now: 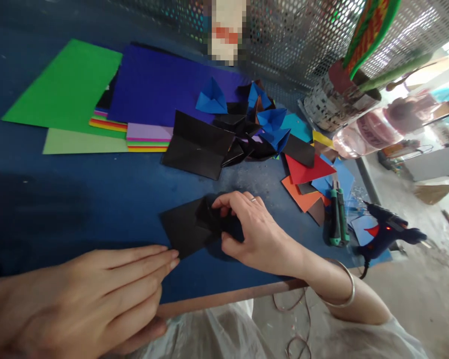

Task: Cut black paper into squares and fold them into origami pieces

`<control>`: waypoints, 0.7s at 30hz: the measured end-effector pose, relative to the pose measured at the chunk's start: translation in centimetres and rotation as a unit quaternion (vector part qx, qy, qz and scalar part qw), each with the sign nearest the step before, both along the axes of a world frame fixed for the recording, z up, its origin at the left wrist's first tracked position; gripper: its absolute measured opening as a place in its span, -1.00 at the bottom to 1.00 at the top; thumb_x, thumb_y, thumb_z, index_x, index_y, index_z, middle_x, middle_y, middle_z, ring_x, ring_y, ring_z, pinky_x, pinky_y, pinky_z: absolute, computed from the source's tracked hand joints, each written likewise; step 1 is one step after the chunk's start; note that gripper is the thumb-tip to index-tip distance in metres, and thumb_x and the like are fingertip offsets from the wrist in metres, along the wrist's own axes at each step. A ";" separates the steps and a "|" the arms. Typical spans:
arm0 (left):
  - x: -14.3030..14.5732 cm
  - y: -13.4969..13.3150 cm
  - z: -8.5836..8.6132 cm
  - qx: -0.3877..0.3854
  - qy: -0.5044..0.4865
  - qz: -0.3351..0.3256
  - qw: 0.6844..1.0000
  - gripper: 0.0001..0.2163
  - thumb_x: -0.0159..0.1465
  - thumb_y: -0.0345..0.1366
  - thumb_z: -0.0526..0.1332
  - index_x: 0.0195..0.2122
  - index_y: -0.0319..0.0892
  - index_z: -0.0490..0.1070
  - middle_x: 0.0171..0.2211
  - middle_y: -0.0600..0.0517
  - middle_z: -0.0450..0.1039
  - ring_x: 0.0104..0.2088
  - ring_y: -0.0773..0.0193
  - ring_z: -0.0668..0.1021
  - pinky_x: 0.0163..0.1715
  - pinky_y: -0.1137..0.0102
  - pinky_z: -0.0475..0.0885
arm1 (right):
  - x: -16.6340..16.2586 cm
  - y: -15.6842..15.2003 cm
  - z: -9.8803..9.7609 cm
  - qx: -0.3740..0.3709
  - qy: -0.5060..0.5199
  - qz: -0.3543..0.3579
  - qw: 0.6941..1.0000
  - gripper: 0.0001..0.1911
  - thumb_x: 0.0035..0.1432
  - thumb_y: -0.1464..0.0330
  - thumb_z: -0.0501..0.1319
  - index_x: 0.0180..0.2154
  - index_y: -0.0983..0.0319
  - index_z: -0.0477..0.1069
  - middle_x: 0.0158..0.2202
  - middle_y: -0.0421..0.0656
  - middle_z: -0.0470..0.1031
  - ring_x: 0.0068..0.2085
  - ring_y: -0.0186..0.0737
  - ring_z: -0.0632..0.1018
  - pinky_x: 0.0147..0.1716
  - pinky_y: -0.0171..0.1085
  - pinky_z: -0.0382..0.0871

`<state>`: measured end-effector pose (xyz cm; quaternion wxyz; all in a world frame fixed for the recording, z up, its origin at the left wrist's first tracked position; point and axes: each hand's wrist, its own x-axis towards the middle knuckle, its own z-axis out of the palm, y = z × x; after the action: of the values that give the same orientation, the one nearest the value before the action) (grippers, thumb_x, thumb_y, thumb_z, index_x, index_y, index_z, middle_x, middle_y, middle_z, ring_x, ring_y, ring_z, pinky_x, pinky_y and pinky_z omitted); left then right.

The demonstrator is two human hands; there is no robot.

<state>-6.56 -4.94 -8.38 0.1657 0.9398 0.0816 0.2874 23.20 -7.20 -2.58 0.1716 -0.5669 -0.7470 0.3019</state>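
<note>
A square of black paper (179,227) lies on the blue table (97,199) near its front edge. Its right part is lifted or folded into a dark flap. My right hand (262,237) curls around that flap, thumb below and fingers above; the exact fold is partly hidden by shadow and fingers. Stretched out flat, my left hand (112,294) rests its fingertips at the sheet's lower left corner. Just beyond lies a creased black sheet (200,144), beside several folded blue paper pieces (272,119) and folded black ones (239,149).
Stacked coloured sheets, with a green sheet (67,89) and a dark blue sheet (153,85), lie at the back left. To the right are red paper (309,168), a green-handled cutter (338,214), a glue gun (387,229), a bottle (374,127) and a decorated pot (333,97).
</note>
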 end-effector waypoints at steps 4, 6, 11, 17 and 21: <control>1.4 2.0 2.6 0.125 0.020 -0.053 0.991 -0.76 0.42 -0.29 0.20 -0.29 -0.03 0.69 -0.12 0.03 0.79 -0.10 0.20 0.79 0.14 0.37 0.71 | -0.3 0.0 -0.6 0.033 -0.012 -0.002 0.999 -0.57 0.15 0.49 0.31 0.07 0.24 0.42 -0.09 -0.12 0.58 -0.04 -0.08 0.57 0.01 -0.06 0.35; 1.4 2.2 3.1 0.155 0.049 -0.070 0.984 -0.74 0.47 -0.28 0.18 -0.29 -0.03 0.67 -0.07 0.03 0.79 -0.06 0.22 0.78 0.16 0.37 0.70 | -0.5 -0.1 -1.1 0.049 -0.026 -0.008 0.998 -0.64 0.24 0.43 0.35 0.06 0.23 0.45 -0.09 -0.11 0.58 -0.04 -0.06 0.58 0.00 -0.06 0.36; 1.2 1.4 1.9 0.047 -0.019 0.025 0.998 -0.75 0.38 -0.44 0.24 -0.07 0.04 0.64 -0.10 0.07 0.79 -0.03 0.17 0.78 0.11 0.31 0.72 | -1.0 -0.4 -2.8 0.147 -0.087 -0.018 0.985 -0.81 0.37 0.34 0.34 -0.01 0.21 0.52 -0.08 -0.04 0.61 -0.06 -0.02 0.60 -0.02 -0.03 0.43; 2.6 3.7 0.9 0.057 -0.054 0.133 0.988 -0.67 0.41 -0.47 0.20 0.06 0.08 0.60 -0.03 0.03 0.74 -0.01 0.15 0.74 0.11 0.29 0.66 | -1.0 0.3 -4.0 0.238 -0.116 -0.017 0.964 -0.90 0.37 0.45 0.27 -0.12 0.19 0.55 -0.16 -0.07 0.62 -0.13 -0.07 0.61 -0.12 -0.14 0.49; 4.0 5.9 2.5 -0.043 -0.015 0.180 0.983 -0.71 0.44 -0.20 0.18 0.14 -0.05 0.53 0.18 -0.13 0.61 0.19 -0.01 0.64 0.18 0.17 0.61 | -0.5 1.4 -3.7 0.269 -0.087 -0.036 0.958 -0.86 0.38 0.48 0.23 -0.16 0.17 0.55 -0.17 -0.09 0.64 -0.11 -0.10 0.62 -0.08 -0.18 0.51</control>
<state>-2.54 0.95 -5.87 0.1529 0.8975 0.2591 0.3225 22.74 -5.81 -6.24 0.2631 -0.5503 -0.7918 0.0328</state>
